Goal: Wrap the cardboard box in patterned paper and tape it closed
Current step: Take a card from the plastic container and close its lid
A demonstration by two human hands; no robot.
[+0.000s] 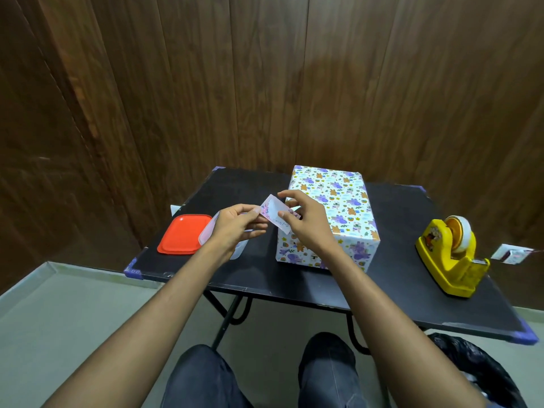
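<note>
small pink floral card: pinched by left hand and right hand, handwriting unreadable
clear plastic tub: mostly hidden under left hand
patterned-paper-wrapped box: at 12 o'clock, near corner covered by right hand

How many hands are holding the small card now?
2. The left hand pinches the card at its left end; the right hand pinches its right side, before the wrapped box.

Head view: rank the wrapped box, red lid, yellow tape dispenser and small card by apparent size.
1. wrapped box
2. yellow tape dispenser and red lid: look alike, and the dispenser sits nearer the camera, so unranked
3. small card, pinched by both hands
</note>
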